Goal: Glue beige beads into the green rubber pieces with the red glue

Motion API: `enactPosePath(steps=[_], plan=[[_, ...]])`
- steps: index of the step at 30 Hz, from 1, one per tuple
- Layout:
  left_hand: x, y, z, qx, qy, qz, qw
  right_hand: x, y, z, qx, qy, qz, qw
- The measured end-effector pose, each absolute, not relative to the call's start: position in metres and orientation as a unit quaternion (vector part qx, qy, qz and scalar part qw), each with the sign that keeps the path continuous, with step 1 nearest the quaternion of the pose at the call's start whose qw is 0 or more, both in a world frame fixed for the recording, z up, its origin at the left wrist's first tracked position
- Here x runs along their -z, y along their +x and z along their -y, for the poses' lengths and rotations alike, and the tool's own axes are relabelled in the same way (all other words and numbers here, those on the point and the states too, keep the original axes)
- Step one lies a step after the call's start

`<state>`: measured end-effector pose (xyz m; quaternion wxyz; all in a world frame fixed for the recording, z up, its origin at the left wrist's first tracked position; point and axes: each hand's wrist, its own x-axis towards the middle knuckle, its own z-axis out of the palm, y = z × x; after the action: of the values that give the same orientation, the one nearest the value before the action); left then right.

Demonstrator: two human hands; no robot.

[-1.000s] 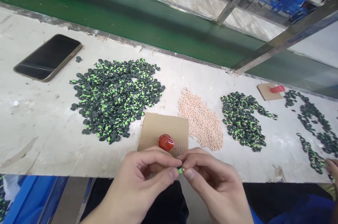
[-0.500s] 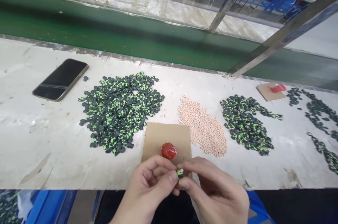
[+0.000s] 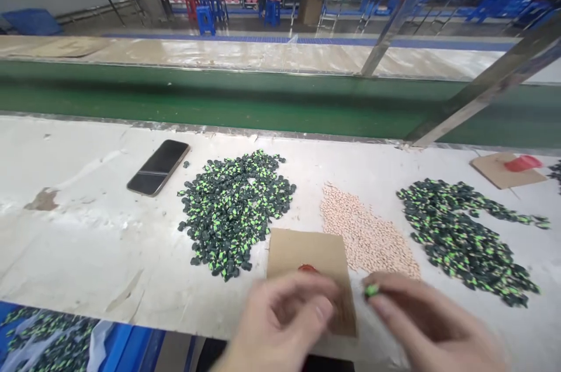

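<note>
Between the thumb and fingers of my right hand [image 3: 432, 322] is a small black-and-green piece [image 3: 371, 290], held just right of a cardboard square [image 3: 307, 246]. My left hand [image 3: 291, 316] hovers over the cardboard's lower part. Its fingers are curled and smeared by motion, so whether anything is in them does not show. A glossy red blob [image 3: 308, 268] on the cardboard is mostly hidden behind that hand. Small pale pink beads [image 3: 363, 232] lie in a heap beyond my right hand. Black-and-green pieces form a left pile [image 3: 236, 208] and a right pile [image 3: 464, 237].
A phone [image 3: 158, 167] lies at the left on the white table [image 3: 65, 232]. Farther right, a red cup-like object [image 3: 523, 163] rests on another cardboard piece [image 3: 495, 170]. Behind the table runs a green strip [image 3: 245, 106], with a slanted metal post [image 3: 477, 89]. A blue bin [image 3: 127, 348] stands below left.
My hands have moved apart; the small piece went right with my right hand, while my left hand now covers most of the red blob. The camera view has tilted up and shifted left.
</note>
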<state>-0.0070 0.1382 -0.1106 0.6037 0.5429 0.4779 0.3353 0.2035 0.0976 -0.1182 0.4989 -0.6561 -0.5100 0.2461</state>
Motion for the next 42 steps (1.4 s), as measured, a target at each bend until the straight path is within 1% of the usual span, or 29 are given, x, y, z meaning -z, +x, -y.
enactPosePath(steps=[1, 2, 3, 5, 7, 11, 15, 19, 20, 21, 23, 25, 27, 29, 33, 36, 38, 39, 42], plan=[[0.108, -0.015, -0.155, -0.343, 0.636, -0.508, 0.469, 0.12, 0.22, -0.103, -0.189, -0.715, 0.478, 0.473], [0.105, -0.025, -0.173, -0.334, 0.708, -0.547, 0.295, 0.123, 0.237, -0.108, -0.134, -0.77, 0.443, 0.439], [0.103, -0.034, -0.193, -0.325, 0.722, -0.564, 0.235, 0.126, 0.255, -0.113, -0.079, -0.807, 0.424, 0.404], [0.101, -0.051, -0.227, -0.302, 0.741, -0.568, 0.192, 0.133, 0.288, -0.123, 0.013, -0.834, 0.43, 0.347], [0.101, -0.06, -0.25, -0.271, 0.765, -0.552, 0.19, 0.14, 0.312, -0.129, 0.05, -0.826, 0.461, 0.32], [0.106, -0.066, -0.261, -0.253, 0.788, -0.529, 0.19, 0.145, 0.327, -0.134, 0.063, -0.796, 0.511, 0.316], [0.108, -0.069, -0.26, -0.267, 0.782, -0.528, 0.194, 0.14, 0.3, -0.138, 0.047, -0.743, 0.59, 0.312], [0.106, -0.072, -0.251, -0.303, 0.752, -0.553, 0.191, 0.137, 0.259, -0.148, -0.016, -0.677, 0.68, 0.281], [0.104, -0.072, -0.246, -0.317, 0.73, -0.566, 0.215, 0.137, 0.252, -0.151, -0.028, -0.667, 0.692, 0.275], [0.103, -0.071, -0.241, -0.331, 0.697, -0.578, 0.264, 0.138, 0.246, -0.154, -0.037, -0.659, 0.7, 0.273], [0.1, -0.069, -0.229, -0.36, 0.604, -0.583, 0.407, 0.14, 0.239, -0.158, -0.049, -0.65, 0.705, 0.278], [0.098, -0.065, -0.217, -0.381, 0.509, -0.55, 0.542, 0.143, 0.237, -0.162, -0.059, -0.647, 0.701, 0.296], [0.097, -0.061, -0.209, -0.394, 0.463, -0.511, 0.608, 0.144, 0.237, -0.164, -0.07, -0.647, 0.689, 0.317], [0.097, -0.058, -0.203, -0.403, 0.446, -0.49, 0.632, 0.142, 0.238, -0.165, -0.083, -0.653, 0.672, 0.338], [0.094, -0.051, -0.193, -0.404, 0.459, -0.488, 0.623, 0.132, 0.242, -0.16, -0.116, -0.678, 0.618, 0.382], [0.091, -0.04, -0.181, -0.422, 0.501, -0.475, 0.587, 0.122, 0.241, -0.147, -0.16, -0.693, 0.557, 0.429], [0.089, -0.027, -0.172, -0.441, 0.576, -0.439, 0.53, 0.116, 0.234, -0.135, -0.199, -0.689, 0.519, 0.464], [0.089, -0.019, -0.168, -0.454, 0.624, -0.407, 0.488, 0.113, 0.229, -0.128, -0.237, -0.678, 0.49, 0.493], [0.093, 0.005, -0.157, -0.487, 0.743, -0.305, 0.344, 0.107, 0.208, -0.111, -0.426, -0.59, 0.356, 0.587]])
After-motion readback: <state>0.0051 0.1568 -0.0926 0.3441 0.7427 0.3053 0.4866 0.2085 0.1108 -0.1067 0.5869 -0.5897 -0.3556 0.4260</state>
